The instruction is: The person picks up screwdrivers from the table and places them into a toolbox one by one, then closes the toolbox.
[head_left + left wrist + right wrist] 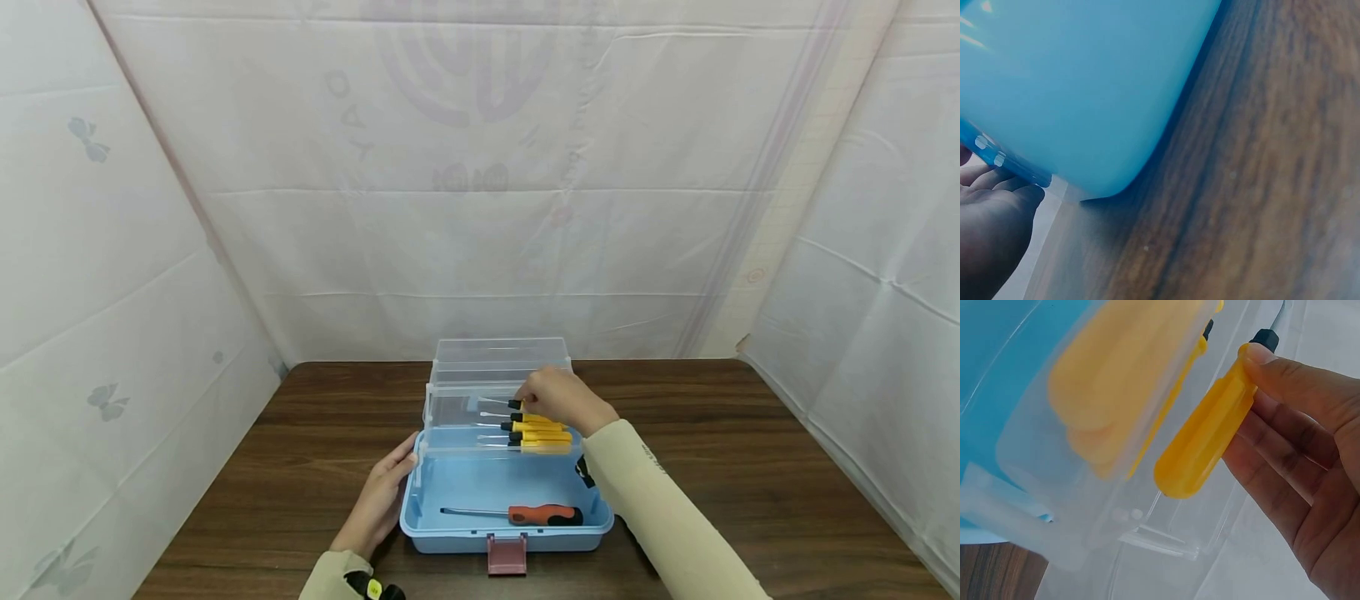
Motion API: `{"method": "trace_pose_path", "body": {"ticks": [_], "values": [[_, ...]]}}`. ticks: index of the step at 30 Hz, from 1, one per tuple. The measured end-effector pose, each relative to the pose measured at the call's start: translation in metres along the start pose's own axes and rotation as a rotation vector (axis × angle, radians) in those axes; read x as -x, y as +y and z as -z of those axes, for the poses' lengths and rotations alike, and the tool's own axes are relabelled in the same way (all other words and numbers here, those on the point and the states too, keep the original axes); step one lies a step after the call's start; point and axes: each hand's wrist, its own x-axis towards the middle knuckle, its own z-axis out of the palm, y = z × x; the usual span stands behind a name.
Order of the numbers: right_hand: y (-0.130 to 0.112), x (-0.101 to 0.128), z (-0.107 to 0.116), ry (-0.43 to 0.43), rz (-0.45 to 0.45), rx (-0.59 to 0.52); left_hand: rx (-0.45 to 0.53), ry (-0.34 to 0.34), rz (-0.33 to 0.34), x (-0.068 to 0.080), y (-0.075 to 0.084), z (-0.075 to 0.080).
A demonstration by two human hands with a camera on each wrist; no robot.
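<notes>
right grip (561, 398) pinched a black-collared yellow screwdriver (1207, 434) (near the blade end, perhaps for control) beside similar yellow screwdrivers (542, 436); left grip (382, 493), fingers unclenched, touched the side of the light-blue plastic box (450, 545), presumably steadying it.

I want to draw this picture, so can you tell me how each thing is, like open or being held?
Toolbox: open.
Clear lid: swung back, open.
Pink latch: unfastened.
Orange screwdriver: lying inside the toolbox.
Held yellow screwdriver: pinched by its handle in the right hand.
Other yellow screwdrivers: resting close together in the clear tray.
Left hand: touching the toolbox's side.
</notes>
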Motion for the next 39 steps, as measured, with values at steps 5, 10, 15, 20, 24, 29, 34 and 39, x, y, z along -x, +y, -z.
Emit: {"method": "trace_pose_path", "body": {"ticks": [5, 10, 15, 20, 24, 29, 34, 39], "values": [[-0.0007, 0.0004, -0.0004, 0.007, 0.005, 0.009, 0.005, 0.010, 0.003, -0.0008, -0.0014, 0.0006], [0.0000, 0.0008, -0.0018, 0.017, 0.009, 0.015, 0.007, 0.014, 0.004, -0.0011, -0.0017, 0.0010], [0.0004, 0.0011, -0.0034, 0.035, 0.017, 0.028, 0.004, 0.006, -0.003, 0.0000, -0.0019, 0.0016], [0.0000, 0.0012, -0.0043, 0.039, 0.010, 0.026, 0.010, 0.004, -0.002, 0.0007, -0.0020, 0.0017], [-0.0011, 0.0014, -0.0041, 0.046, 0.005, 0.029, 0.012, 0.005, -0.003, 0.0002, -0.0020, 0.0020], [-0.0021, 0.0027, -0.0042, 0.055, -0.037, 0.014, 0.015, -0.001, -0.002, 0.0017, -0.0006, 0.0015], [-0.0021, 0.0039, -0.0034, 0.051, -0.044, 0.003, 0.012, -0.004, -0.004, 0.0021, -0.0005, 0.0018], [-0.0008, 0.0047, -0.0039, 0.045, -0.038, 0.010, 0.012, 0.001, 0.001, 0.0021, -0.0008, 0.0026]]}}
